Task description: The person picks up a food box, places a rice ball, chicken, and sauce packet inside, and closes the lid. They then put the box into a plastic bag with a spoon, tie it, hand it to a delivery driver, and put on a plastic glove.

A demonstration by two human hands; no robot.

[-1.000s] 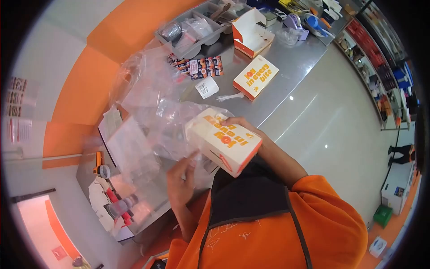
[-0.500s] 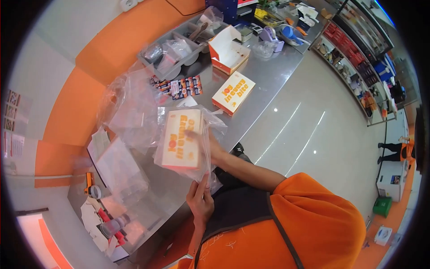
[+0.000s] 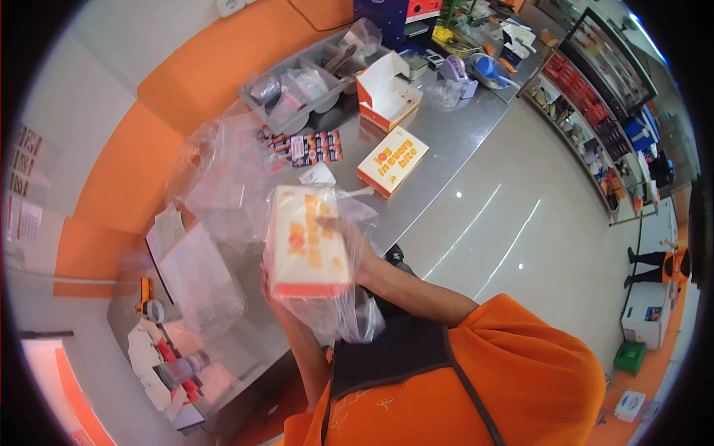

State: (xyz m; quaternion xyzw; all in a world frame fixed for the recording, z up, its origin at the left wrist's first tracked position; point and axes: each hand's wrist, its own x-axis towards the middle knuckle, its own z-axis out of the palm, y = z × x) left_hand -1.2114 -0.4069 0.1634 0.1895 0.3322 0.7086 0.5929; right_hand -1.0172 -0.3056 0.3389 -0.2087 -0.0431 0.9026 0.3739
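Observation:
A white and orange food box (image 3: pixel 309 241) lettered "joy in every bite" is tilted up in front of me, above the steel table. Around it hangs a clear plastic bag (image 3: pixel 361 316), its loose end crumpled below the box. My right hand (image 3: pixel 348 236) grips the box's right side, thumb or fingers lying over the lid; motion blurs them. Against the left lower edge, my left hand (image 3: pixel 269 282) holds the box from beneath, most of its fingers hidden behind it. A second closed box (image 3: pixel 393 162) with the same lettering lies on the table just beyond.
An open box (image 3: pixel 387 93) stands behind, next to a grey divided bin (image 3: pixel 286 111) of wrapped items. Printed sachets (image 3: pixel 316 147) and clear plastic bags (image 3: pixel 223 178) lie to the left. A tape dispenser (image 3: pixel 455 74) sits farther back. Another person (image 3: pixel 666 264) stands far right.
My left hand has moved from the bag's lower edge up to the box's left side. The box has tilted and come slightly nearer, with its orange side now showing more.

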